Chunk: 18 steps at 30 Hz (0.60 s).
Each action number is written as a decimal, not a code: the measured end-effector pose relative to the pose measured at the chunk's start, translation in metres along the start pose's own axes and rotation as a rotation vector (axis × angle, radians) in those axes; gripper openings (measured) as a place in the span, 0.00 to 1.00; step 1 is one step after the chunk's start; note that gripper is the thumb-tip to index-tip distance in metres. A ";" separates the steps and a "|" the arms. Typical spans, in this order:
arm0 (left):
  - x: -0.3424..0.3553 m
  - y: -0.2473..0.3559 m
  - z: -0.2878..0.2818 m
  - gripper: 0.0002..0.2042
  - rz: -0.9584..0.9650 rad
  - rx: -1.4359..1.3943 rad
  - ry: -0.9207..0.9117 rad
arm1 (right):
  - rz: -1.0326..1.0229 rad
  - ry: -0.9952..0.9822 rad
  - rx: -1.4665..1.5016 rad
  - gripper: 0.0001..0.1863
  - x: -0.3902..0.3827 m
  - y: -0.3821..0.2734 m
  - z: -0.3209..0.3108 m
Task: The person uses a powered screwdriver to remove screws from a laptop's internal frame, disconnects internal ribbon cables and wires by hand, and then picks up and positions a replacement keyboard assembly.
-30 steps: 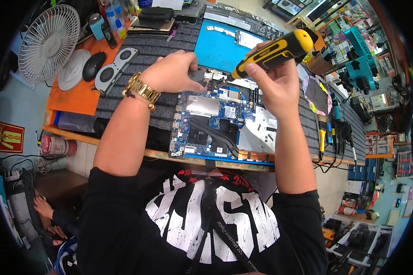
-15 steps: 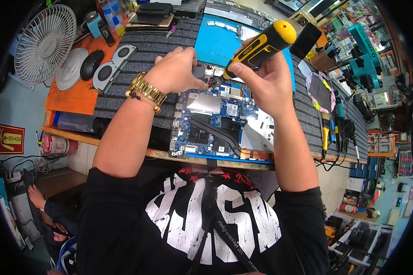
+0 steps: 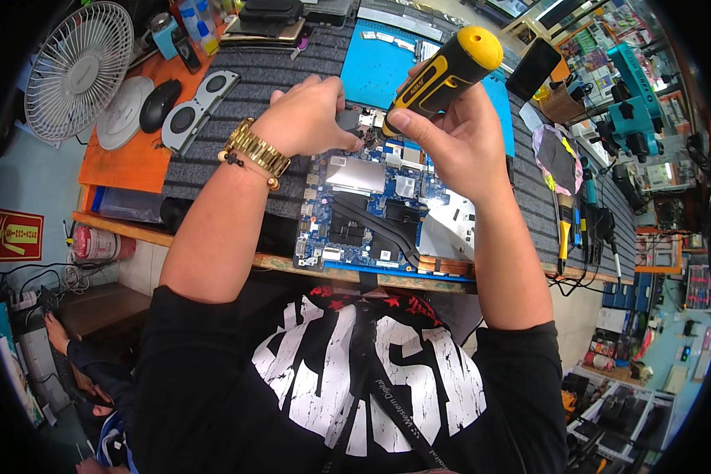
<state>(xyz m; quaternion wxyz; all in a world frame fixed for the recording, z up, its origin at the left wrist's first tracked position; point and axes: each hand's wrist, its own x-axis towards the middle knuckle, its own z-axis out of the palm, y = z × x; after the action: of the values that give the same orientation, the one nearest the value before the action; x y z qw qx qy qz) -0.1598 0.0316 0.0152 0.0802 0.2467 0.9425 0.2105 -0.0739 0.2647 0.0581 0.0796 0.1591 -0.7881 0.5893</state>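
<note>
My right hand [image 3: 466, 142] grips a black and yellow electric screwdriver [image 3: 442, 75], slanted down to the upper-left corner of an open laptop [image 3: 387, 237] with a blue circuit board. Its tip is hard to make out among small metal parts [image 3: 369, 118]. My left hand [image 3: 308, 114] is beside that tip, fingers curled and thumb down at the corner; what they hold, if anything, is hidden. The laptop lies on a grey ribbed mat [image 3: 284, 67] near the bench's front edge, below a blue pad [image 3: 367, 75].
A twin-fan part [image 3: 197, 114], black mouse [image 3: 159, 105] and white fan [image 3: 79, 71] stand left. Brushes [image 3: 565, 229], cables and a teal device [image 3: 636, 103] are at right. A phone [image 3: 533, 69] is at the back right. A co-worker's hand [image 3: 55, 332] shows lower left.
The screwdriver and my right hand have moved slightly left, the screwdriver now steeper. My left hand has shifted slightly; the co-worker's hand has moved up and left.
</note>
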 end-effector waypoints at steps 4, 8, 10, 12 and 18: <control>0.002 0.000 -0.004 0.39 -0.032 -0.027 -0.068 | -0.012 -0.011 0.026 0.33 0.000 0.001 0.000; 0.001 -0.001 -0.003 0.37 -0.017 -0.020 -0.040 | -0.009 -0.004 0.034 0.33 0.000 0.005 -0.002; -0.001 -0.002 -0.001 0.34 0.016 -0.011 0.013 | -0.016 -0.006 0.002 0.33 -0.001 0.007 -0.004; 0.000 -0.004 -0.001 0.33 0.021 -0.002 0.011 | -0.005 -0.009 -0.012 0.33 -0.002 0.008 -0.005; -0.001 -0.008 -0.003 0.24 0.086 -0.035 0.052 | -0.068 0.067 0.163 0.31 0.001 0.015 -0.015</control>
<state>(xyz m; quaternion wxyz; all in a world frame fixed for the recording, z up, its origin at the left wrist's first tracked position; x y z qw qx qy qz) -0.1626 0.0239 0.0146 0.0510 0.2801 0.9290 0.2364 -0.0809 0.2825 0.0492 0.1127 0.1720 -0.7286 0.6533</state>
